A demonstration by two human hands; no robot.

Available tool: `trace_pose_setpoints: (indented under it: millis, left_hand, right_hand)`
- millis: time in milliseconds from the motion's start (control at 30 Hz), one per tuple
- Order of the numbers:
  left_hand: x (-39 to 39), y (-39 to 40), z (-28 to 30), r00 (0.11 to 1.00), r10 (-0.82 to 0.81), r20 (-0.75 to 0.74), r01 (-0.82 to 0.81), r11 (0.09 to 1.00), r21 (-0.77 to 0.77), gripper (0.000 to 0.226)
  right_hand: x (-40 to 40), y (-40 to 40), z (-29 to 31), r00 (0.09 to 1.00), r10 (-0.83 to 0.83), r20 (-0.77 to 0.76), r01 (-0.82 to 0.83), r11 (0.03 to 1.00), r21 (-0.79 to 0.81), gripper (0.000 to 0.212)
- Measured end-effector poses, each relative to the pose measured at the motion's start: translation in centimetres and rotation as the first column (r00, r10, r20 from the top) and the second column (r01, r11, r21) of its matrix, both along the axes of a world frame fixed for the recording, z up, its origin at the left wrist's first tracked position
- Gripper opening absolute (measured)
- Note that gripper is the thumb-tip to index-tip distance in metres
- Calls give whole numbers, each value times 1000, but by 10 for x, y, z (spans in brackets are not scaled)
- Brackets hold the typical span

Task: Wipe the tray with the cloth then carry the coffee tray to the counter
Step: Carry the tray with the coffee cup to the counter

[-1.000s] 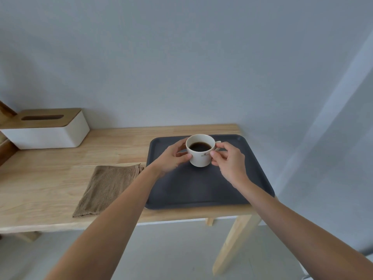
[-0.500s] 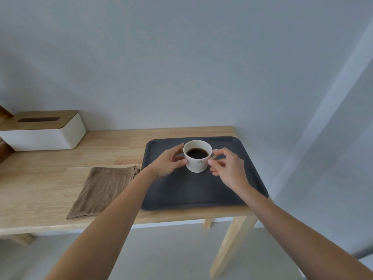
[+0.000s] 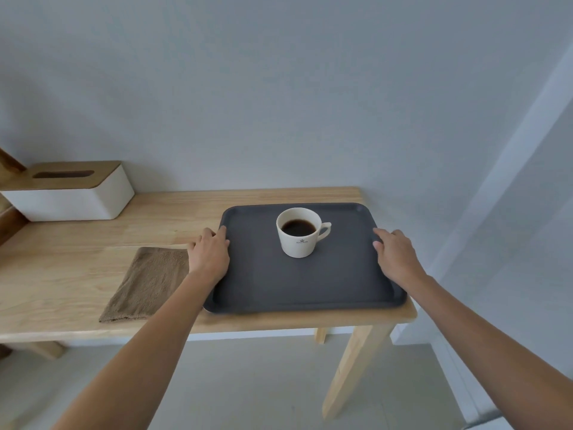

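A dark grey tray lies on the right end of a light wooden table. A white cup of black coffee stands on the tray's far half, its handle pointing right. My left hand clasps the tray's left rim, thumb on the inside and fingers over the outer edge. My right hand holds the right rim the same way. A folded brown cloth lies flat on the table just left of the tray, beside my left wrist.
A white tissue box with a wooden lid stands at the table's back left. A plain wall runs directly behind the table. The tray's right rim reaches the table's right edge, above a wooden leg and pale floor.
Both hands have let go of the cup and moved apart to the tray's left and right rims. The cup now stands alone on the tray.
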State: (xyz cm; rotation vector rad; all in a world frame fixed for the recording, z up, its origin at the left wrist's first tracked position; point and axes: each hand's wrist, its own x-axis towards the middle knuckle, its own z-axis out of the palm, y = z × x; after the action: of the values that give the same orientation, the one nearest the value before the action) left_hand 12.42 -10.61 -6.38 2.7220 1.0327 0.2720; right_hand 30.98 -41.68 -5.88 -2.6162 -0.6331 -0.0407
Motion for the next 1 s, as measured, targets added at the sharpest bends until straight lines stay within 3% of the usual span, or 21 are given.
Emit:
trace_pose_setpoints:
  millis: [167, 433, 700, 1000]
  left_hand:
    - [4, 5, -9, 999, -3, 54, 3, 1000, -4, 27]
    - [25, -2, -5, 995, -63, 81, 65, 998, -14, 24]
    - [74, -37, 24, 956, -267, 121, 269, 963, 1, 25]
    - [140, -143, 37, 805, -569, 168, 574, 818, 22, 23]
  right_hand:
    - [0, 1, -4, 996, -16, 93, 25, 995, -94, 37]
    - [-1, -18, 3, 991, -108, 76, 110, 994, -23, 31]
    - [-26, -79, 26, 947, -314, 73, 312, 949, 39, 32]
    - [-69, -197, 41, 812, -575, 100, 572, 818, 60, 33]
